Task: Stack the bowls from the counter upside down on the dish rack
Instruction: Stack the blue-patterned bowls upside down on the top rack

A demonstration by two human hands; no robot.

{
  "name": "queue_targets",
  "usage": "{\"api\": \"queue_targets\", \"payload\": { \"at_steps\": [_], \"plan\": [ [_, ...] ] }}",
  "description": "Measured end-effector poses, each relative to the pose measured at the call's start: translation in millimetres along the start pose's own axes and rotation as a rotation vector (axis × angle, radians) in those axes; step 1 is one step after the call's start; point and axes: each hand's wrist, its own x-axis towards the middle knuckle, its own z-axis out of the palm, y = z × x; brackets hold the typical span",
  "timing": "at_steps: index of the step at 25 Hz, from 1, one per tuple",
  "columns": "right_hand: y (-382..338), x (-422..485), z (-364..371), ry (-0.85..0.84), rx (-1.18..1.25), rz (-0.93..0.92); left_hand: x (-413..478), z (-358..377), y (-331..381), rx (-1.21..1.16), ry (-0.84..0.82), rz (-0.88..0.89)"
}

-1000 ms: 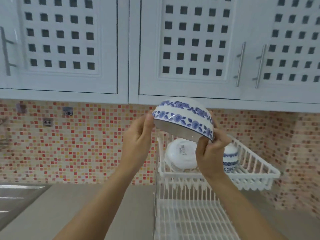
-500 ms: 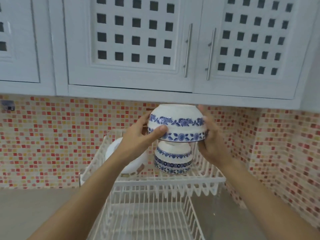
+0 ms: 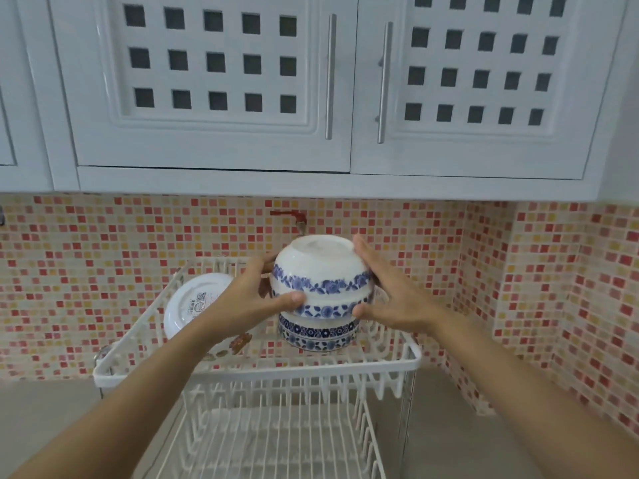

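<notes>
— Lower than half a second ago, isn't it? The upper bowl (image 3: 320, 271) was hanging clear above the one in the rack, and now it is sitting down over it.

— Yes, it is coming to rest upside down on the lower bowl (image 3: 317, 335), which is standing inverted on the top tier of the dish rack (image 3: 262, 369). The stacking step is nearly finishing, I'd judge.

— Are the hands letting go?

— Not quite. The left hand (image 3: 257, 299) is gripping the bowl's side, thumb pressing the blue band. The right hand (image 3: 387, 295) is touching the other side with fingers spread, looking as if it is loosening, though I cannot tell for certain.

— And beside them?

— A white plate (image 3: 188, 304) is leaning on edge just left of the stack.

— So what is the next move calling for?

— Probably easing both hands off evenly, checking the top bowl is seating centred and not rocking, then reaching back to the counter for any remaining bowl.
</notes>
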Motion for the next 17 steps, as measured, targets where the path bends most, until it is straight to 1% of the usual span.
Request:
{"api": "queue_targets", "payload": {
  "at_steps": [2,5,7,9,12,17],
  "plan": [
    [6.2,0.6,4.7,-0.052,-0.024,0.037,-1.8,5.7,-4.0,0.143,-0.037,0.001],
    [12.2,3.3,13.2,-0.134,-0.151,0.071,-1.4,17.7,-4.5,0.371,-0.04,0.057],
    [15.7,4.7,18.2,-0.126,-0.248,0.05,-3.0,27.0,-5.0,0.457,-0.028,0.064],
    [17.0,5.3,21.3,-0.115,-0.359,0.023,-4.9,36.3,-8.5,0.558,0.023,0.09],
    [16.7,4.3,23.0,-0.122,-0.429,0.015,-8.4,43.2,-11.5,0.571,0.023,0.095],
    [14.8,5.2,23.7,-0.157,-0.432,0.029,-10.2,44.8,-12.7,0.58,0.012,0.085]
  ]
}}
